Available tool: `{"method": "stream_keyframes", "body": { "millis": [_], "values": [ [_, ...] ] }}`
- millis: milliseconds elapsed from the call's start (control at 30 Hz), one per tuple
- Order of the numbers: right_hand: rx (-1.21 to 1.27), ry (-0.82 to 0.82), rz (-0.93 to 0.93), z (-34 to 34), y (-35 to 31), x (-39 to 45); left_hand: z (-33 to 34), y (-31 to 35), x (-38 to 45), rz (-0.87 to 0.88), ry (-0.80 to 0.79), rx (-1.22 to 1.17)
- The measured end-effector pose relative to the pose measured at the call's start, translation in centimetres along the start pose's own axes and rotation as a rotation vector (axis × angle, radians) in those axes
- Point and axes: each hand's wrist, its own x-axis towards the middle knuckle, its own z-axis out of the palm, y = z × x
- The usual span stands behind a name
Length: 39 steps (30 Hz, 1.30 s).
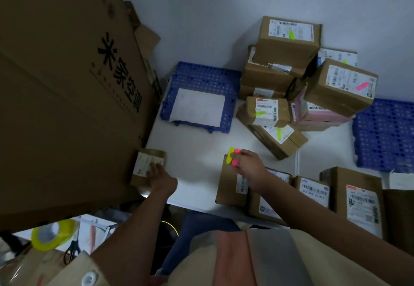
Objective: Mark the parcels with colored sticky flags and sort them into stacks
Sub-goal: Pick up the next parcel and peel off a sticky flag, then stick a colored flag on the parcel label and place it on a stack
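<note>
My left hand lies with its fingers on a small brown parcel at the table's left edge, beside a huge carton. Whether it grips the parcel is unclear. My right hand pinches yellow and pink sticky flags above an unflagged brown parcel. A stack of parcels with green flags rises at the back. One parcel bears a pink flag at the back right. Two green-flagged parcels lie in front of the stack.
A huge printed carton fills the left. Blue plastic crates stand at the back centre and the right. Unflagged parcels line the near right edge. A yellow tape roll and scissors lie lower left.
</note>
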Motion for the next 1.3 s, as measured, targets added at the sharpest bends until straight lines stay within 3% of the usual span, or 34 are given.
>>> {"method": "stream_keyframes", "body": {
  "millis": [133, 267, 400, 600, 833, 967, 1100, 1300],
  "values": [
    [0.045, 0.018, 0.015, 1.2, -0.5, 0.8, -0.3, 0.7, -0.1, 0.133, 0.022, -0.057],
    [0.039, 0.018, 0.024, 1.9, -0.3, 1.8, -1.5, -1.2, 1.1, 0.161, 0.217, -0.147],
    [0.022, 0.042, 0.022, 2.0, -0.5, 2.0, -2.2, -2.9, 3.1, 0.059, 0.096, -0.299],
    [0.063, 0.059, 0.009, 1.6, -0.7, 1.7, -2.1, -0.7, 2.4, 0.135, 0.112, -0.331],
    [0.076, -0.011, -0.092, -0.8, -2.4, 1.4, -6.0, 5.9, -0.2, 0.537, 0.048, -0.369],
    [0.136, -0.081, -0.082, -1.5, -3.7, 0.4, -7.7, 8.2, -0.7, 0.711, -0.074, -0.447],
    [0.155, -0.102, -0.027, -1.5, -2.7, 0.3, -5.8, 8.6, 0.4, 0.66, -0.192, -0.31],
    [0.264, -0.037, -0.017, -3.4, -1.8, 0.1, -1.8, 9.2, 0.4, 0.432, -0.279, -0.436]
  ]
}}
